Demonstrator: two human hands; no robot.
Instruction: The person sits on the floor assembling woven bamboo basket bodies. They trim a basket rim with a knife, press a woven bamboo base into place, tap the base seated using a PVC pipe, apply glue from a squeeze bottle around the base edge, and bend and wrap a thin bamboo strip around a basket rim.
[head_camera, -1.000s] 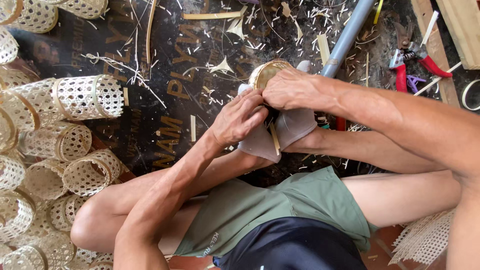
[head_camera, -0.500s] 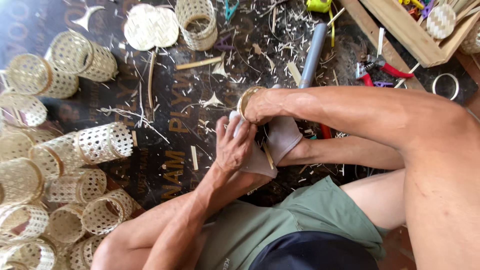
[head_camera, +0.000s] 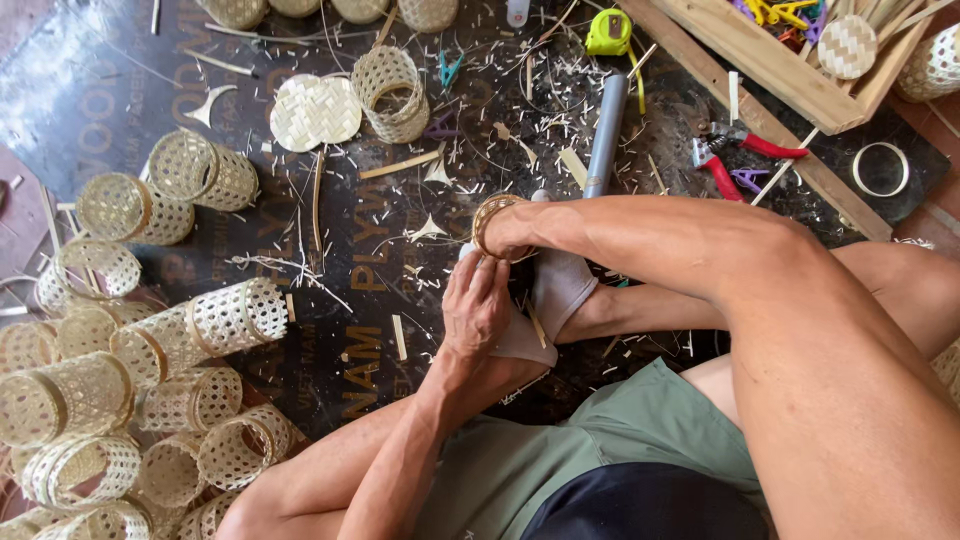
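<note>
Much of the work is hidden: the right hand (head_camera: 510, 232) curls over a small woven bamboo ring (head_camera: 488, 218), so only the ring's outer arc shows past the knuckles, and its fingers, closed around the ring, cannot be seen individually. The left hand (head_camera: 475, 305) lies just below, its fingers together and pressed down against the grey-socked feet (head_camera: 560, 290); whether it pinches a strip underneath I cannot tell. The ring sits at the toes of those feet, near the middle of the view. The right forearm crosses the scene and covers the far shin, while the knees and green shorts (head_camera: 560, 460) are cut off at the lower edge. A grey tube (head_camera: 606, 135) runs up from behind the right hand, its lower end hidden. The floor is a dark printed plywood sheet (head_camera: 120, 90), littered with bamboo shavings and slivers. Open-weave cylindrical baskets (head_camera: 230, 315) lie piled at the left, several cropped by the frame. A flat woven disc (head_camera: 315, 110) lies farther up, red-handled pliers (head_camera: 735, 160) to the right, a green tape measure (head_camera: 608, 32) near the top, and a wooden tray (head_camera: 760, 50) is cut off at the upper right corner.
</note>
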